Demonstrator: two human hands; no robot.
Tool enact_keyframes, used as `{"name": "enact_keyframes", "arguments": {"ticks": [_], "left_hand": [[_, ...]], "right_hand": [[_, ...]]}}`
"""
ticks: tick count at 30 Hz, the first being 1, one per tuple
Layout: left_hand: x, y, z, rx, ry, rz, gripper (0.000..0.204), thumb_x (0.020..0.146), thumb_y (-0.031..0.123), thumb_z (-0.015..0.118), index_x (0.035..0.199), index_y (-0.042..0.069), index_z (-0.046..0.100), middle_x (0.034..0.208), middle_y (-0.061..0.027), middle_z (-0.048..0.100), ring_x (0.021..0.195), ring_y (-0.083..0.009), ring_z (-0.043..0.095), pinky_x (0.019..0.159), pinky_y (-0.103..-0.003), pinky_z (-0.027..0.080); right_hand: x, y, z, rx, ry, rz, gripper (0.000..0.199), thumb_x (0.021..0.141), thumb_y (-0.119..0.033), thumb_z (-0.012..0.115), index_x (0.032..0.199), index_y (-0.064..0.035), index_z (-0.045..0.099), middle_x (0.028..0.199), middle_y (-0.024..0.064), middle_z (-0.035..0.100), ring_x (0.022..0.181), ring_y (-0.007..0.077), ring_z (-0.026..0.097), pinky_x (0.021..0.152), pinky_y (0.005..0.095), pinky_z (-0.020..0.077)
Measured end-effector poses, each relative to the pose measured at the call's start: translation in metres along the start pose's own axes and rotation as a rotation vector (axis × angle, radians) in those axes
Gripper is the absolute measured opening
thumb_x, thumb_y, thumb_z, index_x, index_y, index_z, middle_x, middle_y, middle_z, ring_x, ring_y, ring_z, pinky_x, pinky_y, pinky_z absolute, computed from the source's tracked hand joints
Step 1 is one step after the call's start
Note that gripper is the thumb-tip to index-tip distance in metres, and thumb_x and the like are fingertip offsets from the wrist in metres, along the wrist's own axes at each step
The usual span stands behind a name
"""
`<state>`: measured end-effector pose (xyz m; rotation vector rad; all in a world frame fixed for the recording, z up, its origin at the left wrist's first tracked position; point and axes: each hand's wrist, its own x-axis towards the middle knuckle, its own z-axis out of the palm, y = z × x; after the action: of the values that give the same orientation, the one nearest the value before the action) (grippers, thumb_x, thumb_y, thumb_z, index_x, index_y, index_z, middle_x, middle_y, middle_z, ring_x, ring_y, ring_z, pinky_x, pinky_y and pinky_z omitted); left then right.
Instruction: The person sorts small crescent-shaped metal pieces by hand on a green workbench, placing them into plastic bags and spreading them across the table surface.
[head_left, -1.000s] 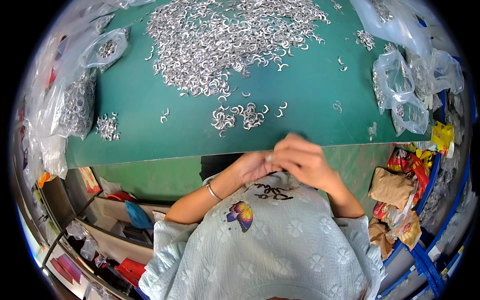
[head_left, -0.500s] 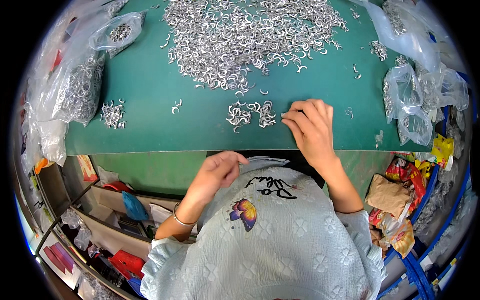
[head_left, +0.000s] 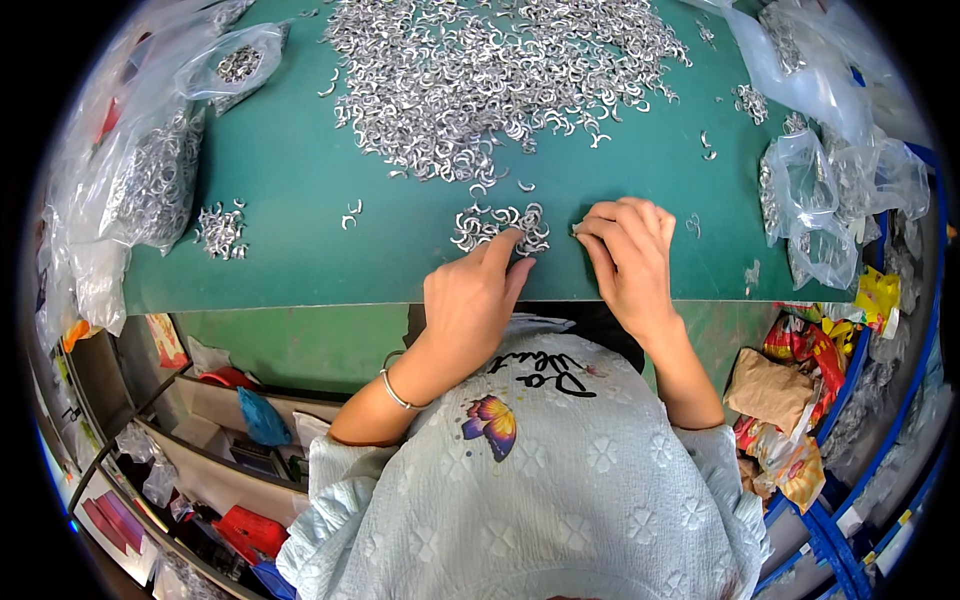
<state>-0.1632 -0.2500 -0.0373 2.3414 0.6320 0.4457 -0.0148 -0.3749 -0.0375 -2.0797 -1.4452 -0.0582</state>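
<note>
A small pile of silvery crescent-shaped metal pieces lies on the green tabletop near its front edge. My left hand reaches over the pile's right side, index finger and thumb apart, their tips at the pieces; nothing shows held between them. To the right of the pile, my right hand is pinched shut just above the table. A tiny bit of a metal piece shows at its fingertips; the rest is hidden by the fingers.
A large heap of the same pieces covers the far middle. Smaller clusters lie left and far right. Clear plastic bags of pieces stand along the left and right sides. Below the table edge are shelves.
My left hand has moved up and forward from the table's front edge onto the small pile. The right hand stays pinched, almost in place.
</note>
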Motion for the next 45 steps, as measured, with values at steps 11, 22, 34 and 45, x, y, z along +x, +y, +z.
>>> {"name": "enact_keyframes", "arguments": {"ticks": [11,22,34,45], "left_hand": [[0.002,0.002,-0.004,-0.009,-0.016,-0.011,0.020,0.080,0.007,0.074,0.098,0.009,0.066,0.062,-0.0072,0.058,0.045,-0.0221,0.051,0.044,-0.035,0.039],[0.005,0.000,-0.010,-0.339,-0.021,-0.171,0.008,0.086,0.005,0.069,0.093,0.002,0.067,0.055,0.0026,0.041,0.046,-0.0061,0.036,0.044,-0.025,0.029],[0.024,-0.003,-0.028,-1.468,-0.525,-0.862,0.011,0.095,0.013,0.060,0.097,0.003,0.062,0.060,0.0105,0.039,0.046,-0.0002,0.027,0.041,-0.020,0.017],[0.015,0.003,-0.025,-1.152,-0.353,-0.679,0.014,0.095,0.008,0.060,0.106,0.001,0.063,0.056,0.0117,0.041,0.048,0.0019,0.027,0.043,-0.021,0.016]], "right_hand": [[0.003,0.000,0.003,0.245,0.093,0.049,0.016,0.078,0.001,0.069,0.093,-0.0042,0.063,0.091,0.0040,0.063,0.080,0.0194,0.057,0.075,0.0328,0.0402],[0.004,-0.014,-0.007,0.711,-0.114,0.432,0.026,0.082,0.005,0.066,0.107,-0.0029,0.070,0.078,0.0023,0.061,0.059,0.0053,0.047,0.051,0.0222,0.0359],[0.008,-0.031,0.002,0.985,-0.086,0.490,0.019,0.082,0.003,0.070,0.101,-0.0002,0.070,0.078,0.0014,0.061,0.058,0.0040,0.046,0.050,0.0211,0.0368],[0.040,0.059,-0.040,0.445,0.229,0.690,0.009,0.086,-0.006,0.068,0.092,0.0012,0.069,0.072,0.0014,0.063,0.057,0.0050,0.053,0.052,0.0213,0.0428]]}}
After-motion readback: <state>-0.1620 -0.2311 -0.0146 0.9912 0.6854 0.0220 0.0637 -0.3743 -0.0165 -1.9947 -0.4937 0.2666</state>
